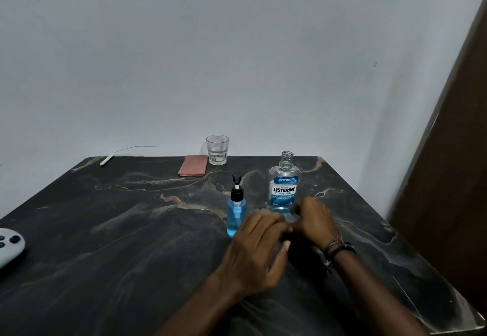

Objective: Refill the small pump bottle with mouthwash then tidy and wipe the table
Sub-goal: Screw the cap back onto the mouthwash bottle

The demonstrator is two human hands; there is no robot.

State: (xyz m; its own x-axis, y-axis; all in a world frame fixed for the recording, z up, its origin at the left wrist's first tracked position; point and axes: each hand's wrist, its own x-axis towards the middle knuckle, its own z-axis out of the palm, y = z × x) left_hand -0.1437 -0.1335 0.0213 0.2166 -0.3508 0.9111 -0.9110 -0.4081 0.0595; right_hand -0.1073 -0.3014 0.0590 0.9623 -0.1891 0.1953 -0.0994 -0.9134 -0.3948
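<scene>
I judge the refill as finished: the small pump bottle (236,213) stands on the desk (118,230) full of blue liquid with its pump on, and just right of it the mouthwash bottle (284,188) stands uncapped. My left hand (257,250) and right hand (315,221) meet in front of the bottles, but motion blur hides whether they hold anything, perhaps the cap. Next I must close the mouthwash bottle, then take the pink cloth (192,169) beside the glass (217,150) for wiping.
</scene>
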